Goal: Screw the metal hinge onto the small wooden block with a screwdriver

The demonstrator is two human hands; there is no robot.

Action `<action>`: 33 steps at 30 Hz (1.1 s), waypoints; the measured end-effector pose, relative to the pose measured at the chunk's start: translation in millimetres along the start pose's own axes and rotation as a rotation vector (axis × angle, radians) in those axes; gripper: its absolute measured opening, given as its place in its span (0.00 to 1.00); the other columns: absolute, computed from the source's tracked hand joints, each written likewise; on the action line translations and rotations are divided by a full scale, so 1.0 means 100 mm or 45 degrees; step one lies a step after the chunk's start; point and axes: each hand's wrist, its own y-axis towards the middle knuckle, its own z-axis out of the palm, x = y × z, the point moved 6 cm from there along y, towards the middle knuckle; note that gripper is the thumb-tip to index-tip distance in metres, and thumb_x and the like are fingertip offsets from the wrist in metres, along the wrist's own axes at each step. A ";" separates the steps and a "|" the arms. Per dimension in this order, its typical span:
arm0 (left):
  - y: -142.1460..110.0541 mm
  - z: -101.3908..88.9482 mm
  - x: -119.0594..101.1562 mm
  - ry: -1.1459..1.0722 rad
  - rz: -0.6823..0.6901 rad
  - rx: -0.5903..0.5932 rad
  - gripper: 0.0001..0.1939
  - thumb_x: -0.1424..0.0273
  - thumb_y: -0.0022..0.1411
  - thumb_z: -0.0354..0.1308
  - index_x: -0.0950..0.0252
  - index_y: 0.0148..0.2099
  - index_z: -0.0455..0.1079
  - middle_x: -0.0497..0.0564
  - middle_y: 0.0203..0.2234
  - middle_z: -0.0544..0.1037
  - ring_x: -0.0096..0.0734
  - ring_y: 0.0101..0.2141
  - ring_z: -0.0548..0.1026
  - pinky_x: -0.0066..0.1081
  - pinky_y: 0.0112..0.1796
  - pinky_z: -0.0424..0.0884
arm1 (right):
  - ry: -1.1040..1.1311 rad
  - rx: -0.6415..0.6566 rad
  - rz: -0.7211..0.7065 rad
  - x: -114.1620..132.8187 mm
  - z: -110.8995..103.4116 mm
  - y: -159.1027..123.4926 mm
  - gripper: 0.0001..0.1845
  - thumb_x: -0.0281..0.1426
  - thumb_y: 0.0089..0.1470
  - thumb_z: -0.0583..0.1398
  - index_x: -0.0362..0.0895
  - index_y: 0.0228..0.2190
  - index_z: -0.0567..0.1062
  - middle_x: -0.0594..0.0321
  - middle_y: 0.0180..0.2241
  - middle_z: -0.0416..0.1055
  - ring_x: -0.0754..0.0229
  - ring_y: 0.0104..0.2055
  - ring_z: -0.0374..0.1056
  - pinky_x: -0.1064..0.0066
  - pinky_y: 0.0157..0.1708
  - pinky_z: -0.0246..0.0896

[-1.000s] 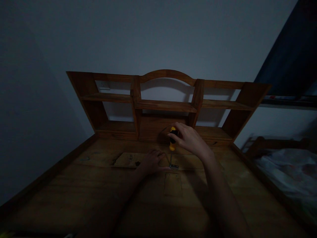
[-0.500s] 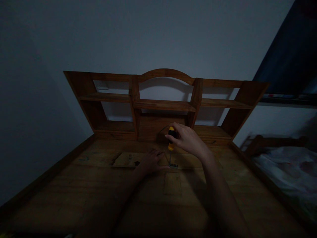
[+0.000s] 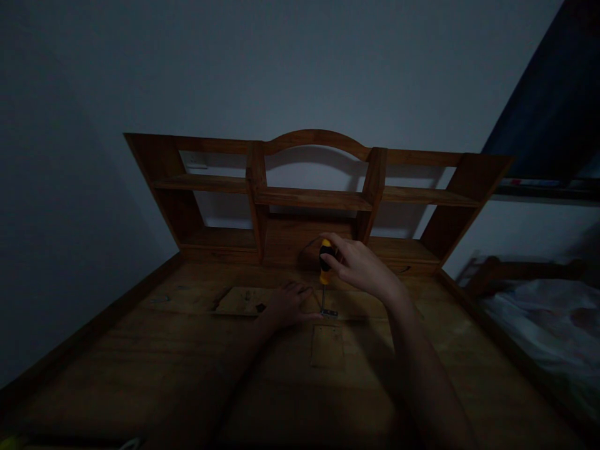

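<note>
My right hand (image 3: 354,265) is closed around the yellow-and-black handle of a screwdriver (image 3: 325,272), which stands nearly upright. Its tip meets a small metal hinge (image 3: 330,313) at the near edge of a long wooden board (image 3: 239,301). Any screw under the tip is too small to make out. My left hand (image 3: 288,303) grips this board just left of the hinge, fingers bent over it and thumb stretched towards the screwdriver's tip. A small rectangular wooden piece (image 3: 327,347) lies on the near side, by the hinge.
The wooden tabletop (image 3: 164,362) has raised side edges. At its back stands a wooden shelf unit (image 3: 314,199) against the wall. A small pale metallic item (image 3: 159,299) lies at the left. Beyond the right edge is a bed with white plastic (image 3: 539,325) on it.
The view has shifted slightly. Both hands keep their places at the board and hinge, and the fingers of my right hand have changed position a little on the screwdriver handle.
</note>
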 end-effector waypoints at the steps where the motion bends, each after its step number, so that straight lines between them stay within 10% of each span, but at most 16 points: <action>1: 0.00 -0.01 0.00 0.007 0.003 -0.001 0.39 0.38 0.57 0.52 0.62 0.57 0.69 0.59 0.48 0.74 0.47 0.49 0.70 0.47 0.54 0.63 | -0.005 0.002 0.004 0.00 0.00 0.00 0.22 0.34 0.63 0.55 0.44 0.57 0.64 0.56 0.39 0.74 0.58 0.36 0.70 0.69 0.36 0.59; 14: 0.00 0.01 0.01 0.014 -0.004 0.012 0.39 0.38 0.57 0.51 0.62 0.57 0.69 0.58 0.49 0.73 0.47 0.49 0.70 0.45 0.54 0.64 | -0.074 -0.041 0.000 0.05 -0.02 0.02 0.12 0.39 0.63 0.56 0.43 0.44 0.68 0.56 0.40 0.73 0.56 0.39 0.69 0.69 0.36 0.58; 22: 0.00 0.00 0.00 0.013 0.004 -0.007 0.38 0.38 0.57 0.52 0.62 0.57 0.69 0.58 0.49 0.74 0.47 0.49 0.71 0.46 0.54 0.63 | 0.032 0.017 -0.019 -0.02 -0.01 0.00 0.27 0.37 0.65 0.54 0.45 0.63 0.60 0.53 0.47 0.72 0.54 0.44 0.70 0.64 0.44 0.61; 33: 0.00 0.01 0.00 0.018 -0.006 0.011 0.40 0.36 0.56 0.50 0.63 0.57 0.69 0.58 0.48 0.74 0.47 0.49 0.70 0.45 0.53 0.65 | 0.015 -0.045 -0.048 0.04 -0.03 0.02 0.17 0.40 0.64 0.55 0.46 0.50 0.71 0.56 0.44 0.72 0.54 0.45 0.69 0.64 0.46 0.62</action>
